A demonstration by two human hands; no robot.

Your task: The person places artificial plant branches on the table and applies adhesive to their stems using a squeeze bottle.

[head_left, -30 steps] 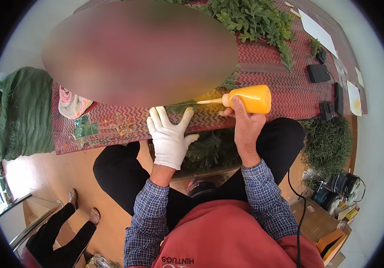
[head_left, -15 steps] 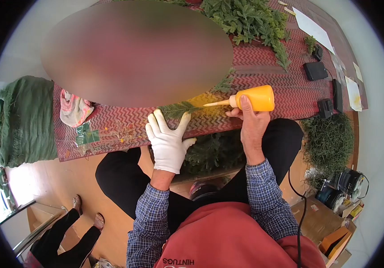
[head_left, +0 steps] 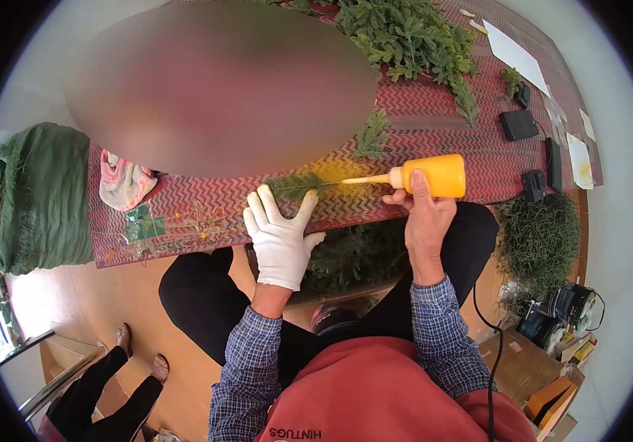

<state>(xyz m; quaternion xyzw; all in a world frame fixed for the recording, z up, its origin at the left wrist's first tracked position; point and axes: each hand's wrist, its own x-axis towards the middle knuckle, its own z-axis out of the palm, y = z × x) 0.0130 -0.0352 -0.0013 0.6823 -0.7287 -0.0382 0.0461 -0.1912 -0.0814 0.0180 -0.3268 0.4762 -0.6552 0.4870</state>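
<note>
My left hand [head_left: 278, 239], in a white glove, lies flat on the table with fingers spread. Its fingertips touch the lower edge of a small green artificial fir sprig [head_left: 291, 186]. My bare right hand [head_left: 428, 225] is wrapped around a yellow squeeze bottle [head_left: 438, 177], tilted on its side. The bottle's long pale nozzle points left, its tip at or close to the thin stem end of the sprig. Yellow stains mark the mat around the tip. Another fir sprig [head_left: 372, 134] lies just beyond the nozzle.
The table has a red zigzag-patterned mat [head_left: 427, 140]. A pile of fir branches [head_left: 405, 37] lies at the back. Black devices [head_left: 517, 125] stand on the right, a pink-white cloth [head_left: 125, 183] on the left. Another person's legs [head_left: 121, 390] show lower left. A large blurred oval hides the back left.
My right hand and the squeeze bottle have shifted slightly right and down, drawing the nozzle along the sprig's stem toward its end. My left hand stays nearly in place.
</note>
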